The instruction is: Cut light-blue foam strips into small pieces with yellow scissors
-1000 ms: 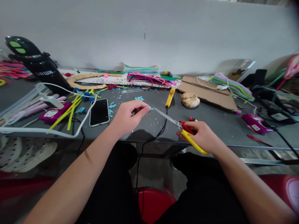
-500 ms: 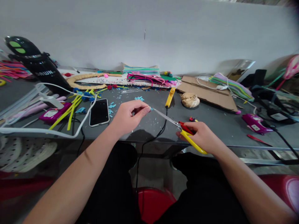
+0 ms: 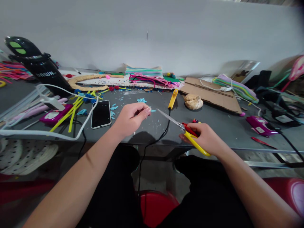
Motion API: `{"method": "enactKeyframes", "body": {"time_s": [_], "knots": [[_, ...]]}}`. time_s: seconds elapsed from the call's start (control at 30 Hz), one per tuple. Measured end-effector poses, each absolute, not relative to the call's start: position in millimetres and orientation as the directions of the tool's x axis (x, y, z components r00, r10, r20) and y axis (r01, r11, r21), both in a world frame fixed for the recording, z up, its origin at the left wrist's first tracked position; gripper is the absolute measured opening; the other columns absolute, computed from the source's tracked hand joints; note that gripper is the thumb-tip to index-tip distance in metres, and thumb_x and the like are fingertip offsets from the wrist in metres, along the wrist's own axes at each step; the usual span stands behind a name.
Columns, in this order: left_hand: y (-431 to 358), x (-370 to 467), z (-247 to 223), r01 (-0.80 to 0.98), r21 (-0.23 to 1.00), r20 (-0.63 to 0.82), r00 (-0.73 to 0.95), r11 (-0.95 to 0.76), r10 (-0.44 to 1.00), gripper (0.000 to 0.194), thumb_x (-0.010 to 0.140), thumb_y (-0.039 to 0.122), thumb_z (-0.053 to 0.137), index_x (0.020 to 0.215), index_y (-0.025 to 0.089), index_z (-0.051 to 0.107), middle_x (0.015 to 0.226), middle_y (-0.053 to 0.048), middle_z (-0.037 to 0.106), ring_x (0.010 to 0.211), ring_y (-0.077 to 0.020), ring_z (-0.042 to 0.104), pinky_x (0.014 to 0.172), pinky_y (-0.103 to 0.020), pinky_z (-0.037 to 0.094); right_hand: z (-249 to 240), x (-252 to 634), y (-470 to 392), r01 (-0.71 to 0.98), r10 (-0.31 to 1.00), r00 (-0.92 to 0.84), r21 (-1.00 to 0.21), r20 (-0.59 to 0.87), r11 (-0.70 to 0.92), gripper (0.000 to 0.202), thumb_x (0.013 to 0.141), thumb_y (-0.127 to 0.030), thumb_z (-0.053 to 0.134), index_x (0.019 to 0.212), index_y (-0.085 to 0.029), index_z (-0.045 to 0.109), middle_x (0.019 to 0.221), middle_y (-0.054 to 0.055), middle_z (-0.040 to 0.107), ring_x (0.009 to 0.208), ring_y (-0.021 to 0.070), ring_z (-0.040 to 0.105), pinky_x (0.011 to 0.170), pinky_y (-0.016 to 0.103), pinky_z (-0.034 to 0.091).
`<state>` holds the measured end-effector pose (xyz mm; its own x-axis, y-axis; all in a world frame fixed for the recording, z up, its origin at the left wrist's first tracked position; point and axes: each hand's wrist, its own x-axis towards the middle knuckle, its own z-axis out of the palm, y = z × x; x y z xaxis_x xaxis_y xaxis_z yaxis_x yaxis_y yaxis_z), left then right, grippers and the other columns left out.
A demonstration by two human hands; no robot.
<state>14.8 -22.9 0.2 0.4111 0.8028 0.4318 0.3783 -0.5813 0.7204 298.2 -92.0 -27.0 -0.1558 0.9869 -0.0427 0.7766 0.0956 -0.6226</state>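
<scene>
Between thumb and forefinger, my left hand (image 3: 130,118) pinches a small light-blue piece (image 3: 153,110), whose pointed end sticks out to the right. My right hand (image 3: 205,136) grips scissors (image 3: 174,122) with one red and one yellow handle loop. The blades look closed together, and their tip is just right of the blue piece, slightly apart from it. Small light-blue scraps (image 3: 114,108) lie on the grey table near my left hand, and another little heap of blue scraps (image 3: 142,100) is behind it.
A phone (image 3: 101,114) lies left, before a black bottle (image 3: 44,69). A yellow tool (image 3: 173,98) with a black cord lies behind the scissors, beside a tan lump (image 3: 193,101) and cardboard (image 3: 211,95). A white cable (image 3: 59,136) loops at left; a purple socket block (image 3: 260,125) sits right.
The scissor tips have come away from the blue piece, leaving a small gap. More of the blue piece now shows beyond my left fingertips, which have shifted slightly left.
</scene>
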Motion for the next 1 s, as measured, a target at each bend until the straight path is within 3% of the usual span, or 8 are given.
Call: {"method": "enactKeyframes", "body": {"time_s": [0.2,0.4,0.67,1.0], "knots": [[-22.8,14.1,0.3,0.385,0.722,0.426,0.407,-0.575,0.808,0.027,0.093,0.033,0.054,0.074,0.016,0.063,0.060,0.001,0.052,0.055,-0.0101,0.044,0.052,-0.025,0.034,-26.7,296.0,-93.0,0.764,0.987,-0.158,-0.634,0.002,0.124,0.036,0.079,-0.043,0.067,0.066,-0.020,0.043,0.062,-0.004,0.036,0.060,0.0111,0.033,0.053,0.026,0.025],[-21.4,14.3,-2.1,0.352,0.751,0.405,0.421,-0.558,0.811,0.029,0.095,0.034,0.052,0.074,0.016,0.062,0.066,0.000,0.057,0.062,-0.0113,0.050,0.057,-0.025,0.037,-28.4,295.7,-91.5,0.768,0.990,-0.138,-0.631,0.000,0.107,0.037,0.080,-0.047,0.064,0.065,-0.019,0.045,0.061,-0.004,0.036,0.059,0.0111,0.033,0.052,0.027,0.025],[-23.6,15.6,-0.2,0.372,0.737,0.406,0.424,-0.565,0.809,0.028,0.095,0.032,0.054,0.073,0.015,0.061,0.060,0.003,0.049,0.054,-0.0079,0.040,0.051,-0.023,0.031,-30.0,298.1,-91.1,0.786,0.987,-0.160,-0.607,-0.010,0.121,0.035,0.080,-0.047,0.065,0.067,-0.019,0.050,0.062,-0.003,0.041,0.060,0.0119,0.036,0.053,0.027,0.023],[-23.6,15.7,-0.4,0.389,0.709,0.424,0.431,-0.588,0.797,0.028,0.095,0.033,0.053,0.074,0.015,0.061,0.062,0.002,0.052,0.056,-0.0084,0.041,0.052,-0.024,0.030,-31.4,298.1,-90.8,0.792,0.985,-0.173,-0.595,-0.009,0.134,0.036,0.082,-0.048,0.063,0.066,-0.019,0.049,0.061,-0.003,0.043,0.059,0.0117,0.036,0.053,0.028,0.022]]}}
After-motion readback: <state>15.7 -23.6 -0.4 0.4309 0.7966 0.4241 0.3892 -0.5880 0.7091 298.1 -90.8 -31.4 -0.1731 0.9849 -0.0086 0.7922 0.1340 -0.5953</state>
